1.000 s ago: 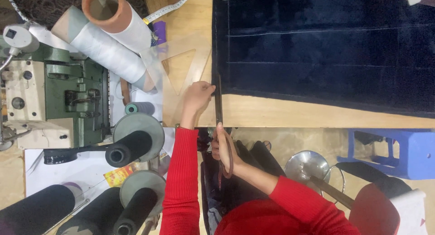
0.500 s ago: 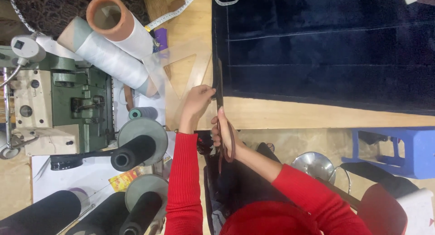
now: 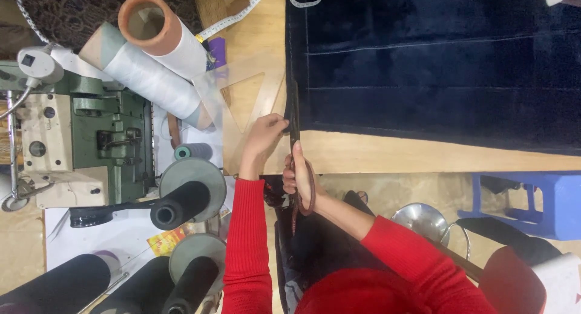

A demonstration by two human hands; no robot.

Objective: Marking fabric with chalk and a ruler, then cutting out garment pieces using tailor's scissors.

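Cutting dark blue cloth [image 3: 436, 66] with big scissors [image 3: 295, 138].
Right hand [image 3: 298, 178] wrapped tight around scissor handles at the wooden desk [image 3: 375, 153] edge; left hand [image 3: 264, 132] pinching the cloth's edge (just beside the blades), near a clear triangle ruler [image 3: 245, 99].

Small yellow-and-red printed packet [image 3: 169, 240] lying flat on white paper, well to the left of and below the left hand's fingers [image 3: 275, 123], partly tucked under a grey thread-cone base, no screens or signs visible
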